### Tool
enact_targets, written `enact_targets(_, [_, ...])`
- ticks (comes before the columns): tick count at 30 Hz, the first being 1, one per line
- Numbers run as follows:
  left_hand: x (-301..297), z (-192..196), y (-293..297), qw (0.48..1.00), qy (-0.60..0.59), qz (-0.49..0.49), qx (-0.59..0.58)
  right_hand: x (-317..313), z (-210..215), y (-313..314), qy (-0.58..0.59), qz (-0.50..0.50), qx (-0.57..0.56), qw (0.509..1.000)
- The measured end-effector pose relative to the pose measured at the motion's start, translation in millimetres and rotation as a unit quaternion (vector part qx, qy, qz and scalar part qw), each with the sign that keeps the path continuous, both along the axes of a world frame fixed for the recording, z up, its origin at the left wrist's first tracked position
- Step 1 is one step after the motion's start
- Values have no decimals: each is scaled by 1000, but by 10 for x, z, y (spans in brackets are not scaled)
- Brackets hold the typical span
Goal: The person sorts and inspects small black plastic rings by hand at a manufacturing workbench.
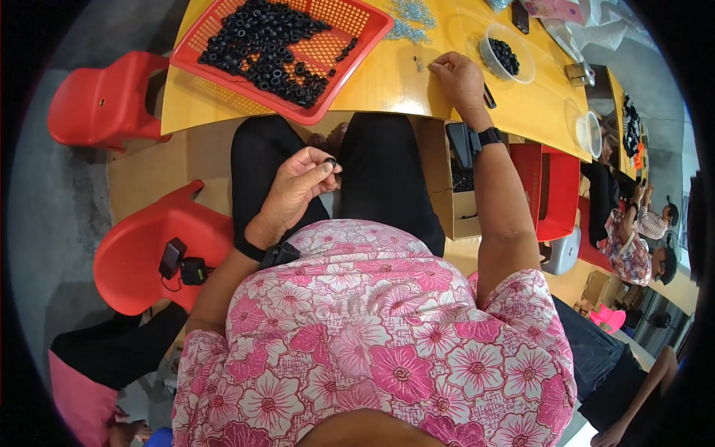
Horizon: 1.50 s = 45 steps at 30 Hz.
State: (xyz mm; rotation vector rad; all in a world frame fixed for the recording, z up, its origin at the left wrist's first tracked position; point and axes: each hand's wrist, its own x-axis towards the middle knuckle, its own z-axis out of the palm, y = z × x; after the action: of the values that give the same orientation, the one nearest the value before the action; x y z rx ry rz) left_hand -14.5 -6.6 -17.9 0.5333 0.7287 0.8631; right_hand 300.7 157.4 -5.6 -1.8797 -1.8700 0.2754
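Note:
Over my lap, my left hand [302, 181] pinches a small black ring [331, 162] between thumb and fingers. My right hand [456, 77] rests on the yellow table [387, 82], thumb and fingertips pressed together. Whatever may be between them is too small to make out. Just left of those fingertips lie a few tiny metal-looking bits [418, 64]. A red mesh basket [316, 112] on the left side of the table carries many black rings [264, 45]. Beyond my right hand stands a clear round bowl [527, 68] with more black ring pieces [504, 56].
Small clear pieces [410, 21] are scattered at the far side. A thin black item [488, 97] lies by my right wrist. Beneath the table stand a cardboard box [441, 175] and a red bin [558, 197]. Red stools [104, 100] are on the left; other people sit nearby.

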Motion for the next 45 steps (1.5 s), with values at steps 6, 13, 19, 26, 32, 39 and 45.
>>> enact_targets(6, [53,137,75,998,57,-20,29,111,-179,30,-81,25,78,993])
enact_targets(13, [80,284,37,992,84,-7,92,-693,775,-1037,419,165,-176,875])
enact_targets(19, [147,379,-45,958,161,24,235,-955,773,-1546,476,216,-262,811])
enact_targets(26, [143,576,-162,897,289,33,332,-1035,808,-1695,411,233,-285,834])
enact_targets(32, [93,631,-221,857,354,25,373,-1067,896,-1729,389,236,-301,838])
enact_targets(39, [55,664,-265,841,369,34,394,-1103,986,-1747,321,230,-289,872])
enact_targets(45, [41,647,-290,847,338,43,408,-1107,973,-1703,276,243,-302,879])
